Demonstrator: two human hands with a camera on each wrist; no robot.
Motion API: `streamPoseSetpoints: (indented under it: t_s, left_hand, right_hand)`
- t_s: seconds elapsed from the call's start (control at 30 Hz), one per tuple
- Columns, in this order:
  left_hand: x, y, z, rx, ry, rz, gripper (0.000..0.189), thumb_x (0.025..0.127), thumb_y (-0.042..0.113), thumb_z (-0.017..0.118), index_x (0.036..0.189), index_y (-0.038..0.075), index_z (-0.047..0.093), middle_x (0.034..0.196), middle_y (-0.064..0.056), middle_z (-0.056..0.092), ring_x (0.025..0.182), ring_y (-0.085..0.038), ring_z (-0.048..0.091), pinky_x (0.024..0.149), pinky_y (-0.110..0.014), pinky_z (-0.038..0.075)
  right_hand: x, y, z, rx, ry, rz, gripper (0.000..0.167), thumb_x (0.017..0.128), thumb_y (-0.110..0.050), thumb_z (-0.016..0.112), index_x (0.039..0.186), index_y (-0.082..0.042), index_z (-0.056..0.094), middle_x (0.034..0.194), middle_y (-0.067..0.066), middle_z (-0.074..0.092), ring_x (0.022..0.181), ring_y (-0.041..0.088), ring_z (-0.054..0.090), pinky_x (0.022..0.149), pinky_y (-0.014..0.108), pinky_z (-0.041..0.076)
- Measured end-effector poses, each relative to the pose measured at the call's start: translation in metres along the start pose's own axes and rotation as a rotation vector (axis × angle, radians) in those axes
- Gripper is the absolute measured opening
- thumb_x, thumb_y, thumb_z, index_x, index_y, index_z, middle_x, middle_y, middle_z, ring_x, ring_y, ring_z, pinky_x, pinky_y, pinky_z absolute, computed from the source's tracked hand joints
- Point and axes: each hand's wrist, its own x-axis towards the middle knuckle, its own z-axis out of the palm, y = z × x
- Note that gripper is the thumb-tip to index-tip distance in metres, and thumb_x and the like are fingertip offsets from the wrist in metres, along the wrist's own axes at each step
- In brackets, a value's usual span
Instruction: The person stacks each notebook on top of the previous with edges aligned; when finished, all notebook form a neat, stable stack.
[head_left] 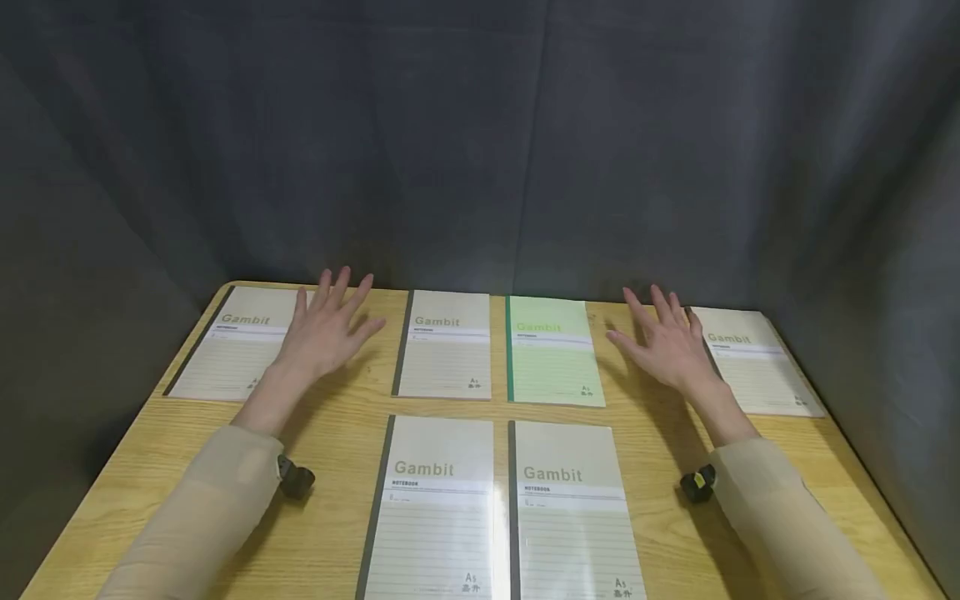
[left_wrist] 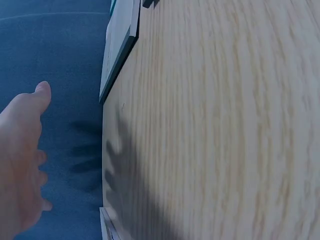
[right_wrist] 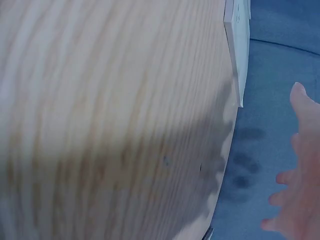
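Note:
My left hand [head_left: 324, 333] hovers with spread fingers over the right part of the far-left white notebook [head_left: 225, 358], its shadow falling on the wood. Fingers also spread, my right hand [head_left: 667, 342] is above the table beside the far-right white notebook [head_left: 757, 367], overlapping its left edge in the head view. Neither hand holds anything. Between the hands lie a white notebook [head_left: 444, 358] and a green notebook [head_left: 553, 367]. Closer to me are two more white notebooks, the left one [head_left: 435, 533] and the right one [head_left: 573, 542], cut off at the frame's bottom.
The wooden table [head_left: 330, 467] ends at a dark curtain [head_left: 480, 150], which hangs behind it and along both sides. Dark wrist cameras, the left [head_left: 296, 478] and the right [head_left: 699, 485], are strapped at the sleeves. All the notebooks lie flat with dark or green spines to the left.

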Motion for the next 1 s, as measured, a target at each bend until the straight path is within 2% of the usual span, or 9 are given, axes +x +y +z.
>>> streamPoseSetpoints:
  t_s: [0.23, 0.37, 0.5, 0.6, 0.7, 0.83, 0.9, 1.0]
  left_hand:
    - [0.000, 0.005, -0.006, -0.098, -0.009, -0.016, 0.082, 0.102, 0.071, 0.033, 0.167, 0.028, 0.007, 0.175, -0.017, 0.005, 0.162, -0.043, 0.001, 0.126, -0.073, 0.008]
    - [0.003, 0.014, -0.006, -0.227, -0.016, 0.002, 0.080, 0.104, 0.067, 0.035, 0.167, 0.026, 0.006, 0.174, -0.017, 0.008, 0.161, -0.043, 0.007, 0.127, -0.070, 0.014]
    - [0.010, 0.035, -0.003, -0.473, -0.063, 0.056, 0.075, 0.108, 0.057, 0.037, 0.167, 0.022, 0.006, 0.175, -0.012, 0.008, 0.163, -0.036, 0.008, 0.132, -0.059, 0.013]
    - [0.017, 0.059, -0.001, -0.700, -0.147, 0.067, 0.072, 0.109, 0.054, 0.035, 0.167, 0.025, 0.006, 0.176, -0.005, 0.008, 0.163, -0.032, 0.013, 0.133, -0.055, 0.015]
    - [0.023, 0.089, 0.005, -0.927, -0.253, 0.027, 0.070, 0.108, 0.058, 0.033, 0.167, 0.032, 0.006, 0.176, 0.000, 0.007, 0.161, -0.032, 0.021, 0.131, -0.054, 0.023]
    - [0.031, 0.127, 0.017, -1.201, -0.378, -0.045, 0.070, 0.107, 0.062, 0.030, 0.167, 0.035, 0.006, 0.176, -0.001, 0.012, 0.160, -0.029, 0.027, 0.127, -0.051, 0.034]
    - [0.034, 0.142, 0.022, -1.313, -0.427, -0.085, 0.072, 0.106, 0.064, 0.030, 0.167, 0.035, 0.006, 0.175, -0.002, 0.015, 0.161, -0.026, 0.024, 0.126, -0.051, 0.036]
    - [0.037, 0.158, 0.027, -1.465, -0.459, -0.156, 0.076, 0.104, 0.067, 0.033, 0.167, 0.032, 0.010, 0.175, -0.006, 0.016, 0.162, -0.029, 0.019, 0.124, -0.058, 0.035]
  right_hand:
    - [0.000, -0.008, -0.005, 0.130, -0.034, 0.023, 0.085, 0.099, -0.072, 0.043, 0.167, -0.032, 0.009, 0.173, 0.024, 0.004, 0.156, 0.057, 0.008, 0.117, 0.082, 0.013]
    - [-0.002, -0.013, -0.006, 0.259, -0.048, 0.029, 0.084, 0.102, -0.065, 0.044, 0.167, -0.028, 0.008, 0.173, 0.024, 0.006, 0.155, 0.057, 0.014, 0.117, 0.080, 0.020]
    - [-0.001, -0.020, -0.007, 0.461, -0.060, 0.050, 0.079, 0.106, -0.058, 0.043, 0.167, -0.020, 0.010, 0.171, 0.025, 0.014, 0.153, 0.055, 0.024, 0.120, 0.073, 0.028]
    - [-0.001, -0.027, -0.010, 0.608, -0.096, 0.113, 0.080, 0.106, -0.061, 0.039, 0.167, -0.018, 0.012, 0.171, 0.024, 0.019, 0.153, 0.051, 0.029, 0.122, 0.067, 0.031]
    - [0.000, -0.034, -0.015, 0.799, -0.169, 0.198, 0.083, 0.105, -0.064, 0.036, 0.167, -0.017, 0.008, 0.172, 0.023, 0.013, 0.156, 0.049, 0.023, 0.123, 0.067, 0.031]
    - [0.001, -0.039, -0.021, 1.028, -0.276, 0.325, 0.089, 0.103, -0.067, 0.036, 0.167, -0.016, 0.002, 0.173, 0.023, 0.004, 0.158, 0.048, 0.015, 0.122, 0.066, 0.033]
    - [0.002, -0.041, -0.023, 1.084, -0.319, 0.375, 0.092, 0.102, -0.069, 0.038, 0.167, -0.016, 0.002, 0.172, 0.025, 0.004, 0.159, 0.047, 0.014, 0.122, 0.064, 0.034]
    - [0.003, -0.044, -0.024, 1.152, -0.373, 0.408, 0.094, 0.101, -0.070, 0.040, 0.167, -0.015, 0.002, 0.171, 0.027, 0.006, 0.158, 0.046, 0.016, 0.122, 0.065, 0.034]
